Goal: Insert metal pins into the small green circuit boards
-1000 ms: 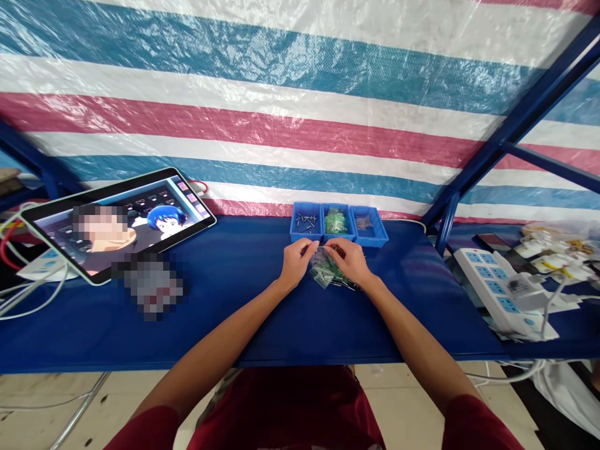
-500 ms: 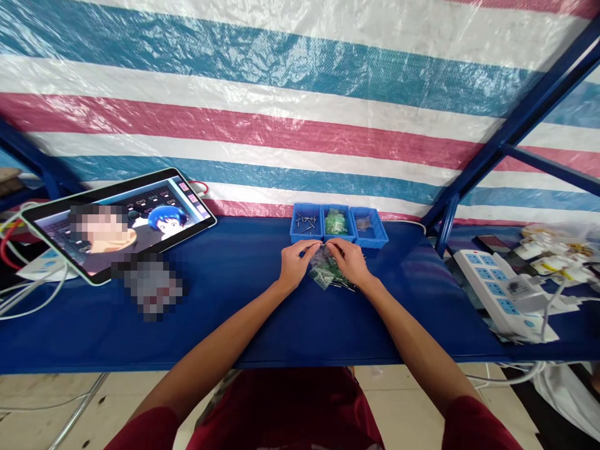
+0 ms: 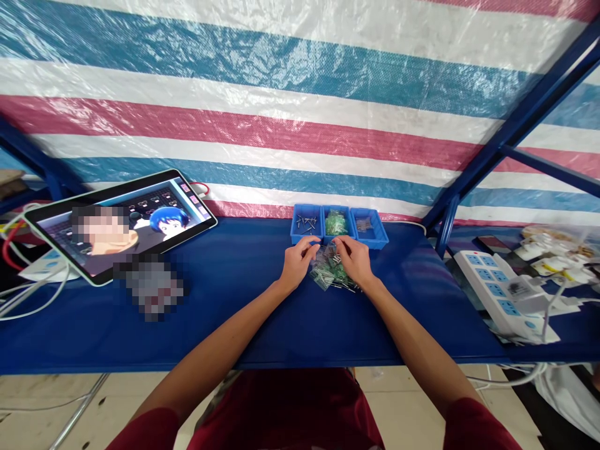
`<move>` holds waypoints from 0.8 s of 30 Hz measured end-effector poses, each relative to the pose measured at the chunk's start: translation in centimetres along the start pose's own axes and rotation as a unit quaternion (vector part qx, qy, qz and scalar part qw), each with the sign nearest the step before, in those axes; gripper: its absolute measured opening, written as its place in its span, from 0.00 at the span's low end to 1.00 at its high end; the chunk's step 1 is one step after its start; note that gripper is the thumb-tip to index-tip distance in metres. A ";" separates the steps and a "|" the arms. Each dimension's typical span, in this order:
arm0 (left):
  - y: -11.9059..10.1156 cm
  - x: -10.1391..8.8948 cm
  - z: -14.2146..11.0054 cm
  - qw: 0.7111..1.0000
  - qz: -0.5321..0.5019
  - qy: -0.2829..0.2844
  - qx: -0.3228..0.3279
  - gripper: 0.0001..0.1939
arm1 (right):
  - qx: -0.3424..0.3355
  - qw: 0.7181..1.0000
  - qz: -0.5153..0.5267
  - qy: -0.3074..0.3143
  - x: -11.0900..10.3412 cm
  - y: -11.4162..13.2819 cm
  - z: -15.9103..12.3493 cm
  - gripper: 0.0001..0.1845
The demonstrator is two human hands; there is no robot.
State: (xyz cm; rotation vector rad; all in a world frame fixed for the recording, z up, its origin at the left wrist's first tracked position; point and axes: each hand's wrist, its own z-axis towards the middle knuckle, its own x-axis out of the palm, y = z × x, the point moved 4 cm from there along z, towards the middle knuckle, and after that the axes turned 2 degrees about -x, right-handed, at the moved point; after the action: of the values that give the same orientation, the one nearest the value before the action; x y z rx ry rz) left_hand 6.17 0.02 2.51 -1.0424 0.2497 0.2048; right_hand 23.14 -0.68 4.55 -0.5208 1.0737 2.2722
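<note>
My left hand (image 3: 297,262) is closed in a pinch at the left edge of a pile of small clear plastic bags (image 3: 323,277) with green and metal pieces in it. What its fingertips hold is too small to make out. Across a narrow gap, my right hand (image 3: 355,259) also pinches, its fingers over the pile's upper right side; the thing between them is hidden. Just beyond both hands stand three blue bins: the left bin (image 3: 294,232) has several metal screw-like pieces, the middle bin (image 3: 338,238) green pieces in clear plastic, the right bin (image 3: 379,237) small pale pieces.
A tablet (image 3: 126,225) leans at the left with cables behind it, and a blurred-out object (image 3: 154,284) lies before it. A white power strip (image 3: 497,290) with plugs is at the right. Blue frame bars (image 3: 506,119) and a striped sheet (image 3: 281,125) bound the blue table (image 3: 262,334).
My fingertips have drawn apart: the left hand shifted slightly left, the right slightly right and up. More of the pile shows between them. The bins have stayed put.
</note>
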 end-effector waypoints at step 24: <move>0.6 0.6 1.8 0.934 0.328 0.124 -0.069 0.09 | 0.003 1.000 -0.022 -0.020 -0.3 -0.1 0.2 0.18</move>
State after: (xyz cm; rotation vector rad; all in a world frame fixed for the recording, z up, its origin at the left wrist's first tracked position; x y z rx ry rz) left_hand 6.74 1.93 2.68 -1.0957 0.8256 0.7040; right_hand 23.45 -0.58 4.80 -0.4903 1.0380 2.2310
